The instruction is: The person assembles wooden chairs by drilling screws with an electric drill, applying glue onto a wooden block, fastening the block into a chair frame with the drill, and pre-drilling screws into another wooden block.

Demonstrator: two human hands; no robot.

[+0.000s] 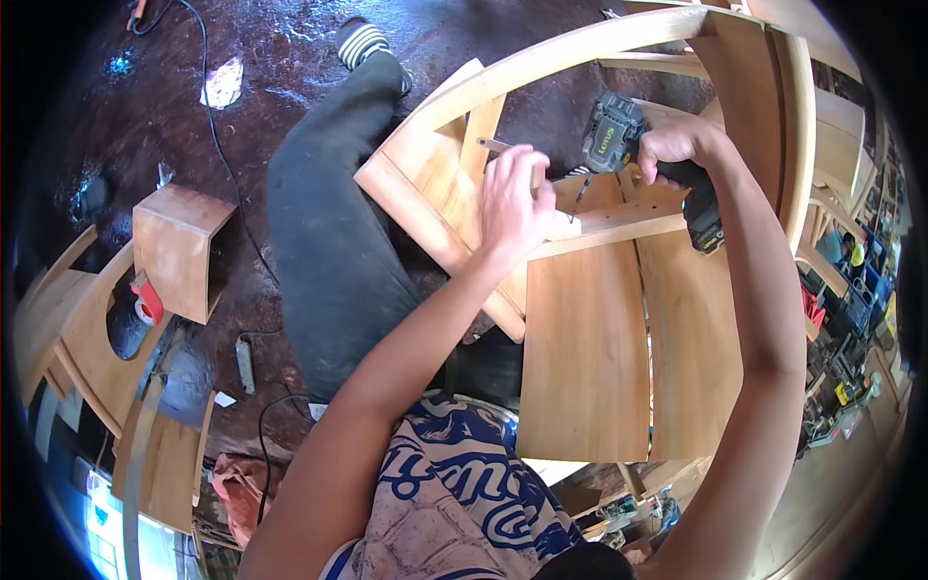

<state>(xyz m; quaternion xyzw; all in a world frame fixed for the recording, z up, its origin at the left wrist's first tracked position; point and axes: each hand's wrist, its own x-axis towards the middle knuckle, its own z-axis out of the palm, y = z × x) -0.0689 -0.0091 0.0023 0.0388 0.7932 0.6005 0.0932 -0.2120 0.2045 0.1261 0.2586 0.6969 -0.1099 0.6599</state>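
My right hand [677,153] is wrapped around the handle of a cordless drill [611,135] marked LOTUS. The drill's thin bit [584,188] points down toward a wooden rail of the chair frame [604,235]. Close by on the left, my left hand [515,198] rests at the inner corner of the frame with its fingers bent together. What they grip is mostly hidden; a bit of pale wood shows by the fingertips. Just beyond them a narrow flat strip [493,145] sticks out. Two curved wooden panels [585,358] of the chair lie below the rail.
A curved wooden arm [570,43] arches over the far side. On the dark floor at left stand a wooden box [179,242], a red tape dispenser [147,300] and more chair parts [87,338]. A black cable [217,145] crosses the floor. Tools [851,387] clutter the right.
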